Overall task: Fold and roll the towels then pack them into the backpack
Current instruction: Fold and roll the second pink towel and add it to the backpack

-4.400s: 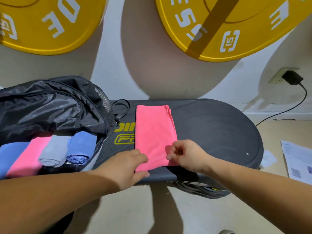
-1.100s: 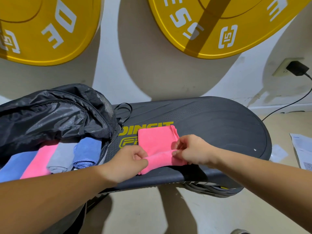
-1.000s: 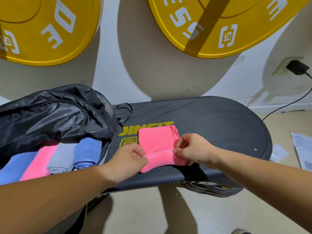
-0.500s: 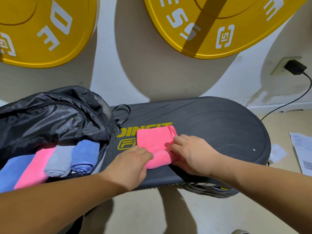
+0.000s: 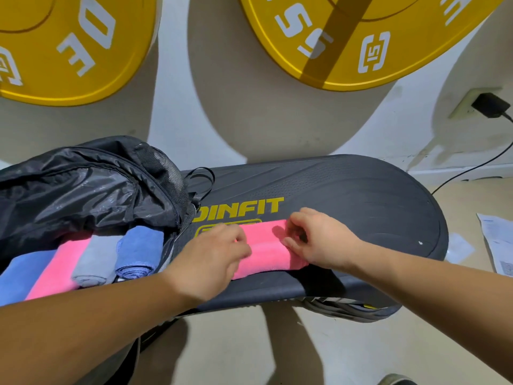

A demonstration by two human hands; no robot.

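A pink towel [image 5: 266, 250] lies rolled into a thick roll on the black platform [image 5: 361, 207], just below its yellow lettering. My left hand [image 5: 213, 259] covers the roll's left end, fingers curled over it. My right hand [image 5: 316, 240] sits on the right end with fingertips curled onto the top of the roll. At the left an open black backpack [image 5: 83, 190] holds several rolled towels: a blue one [image 5: 138, 252], a grey one [image 5: 97, 259], a pink one [image 5: 58, 270] and another blue one [image 5: 19, 276].
Two yellow weight plates [image 5: 347, 43] lean against the wall behind the platform. A black charger [image 5: 491, 105] sits in a wall socket at the right, its cable running down to the floor. Papers [image 5: 497, 245] lie on the floor at the right.
The flat part of the pink towel has been rolled up away from me; the roll is thicker and sits farther back, by the lettering. Both hands moved forward with it.
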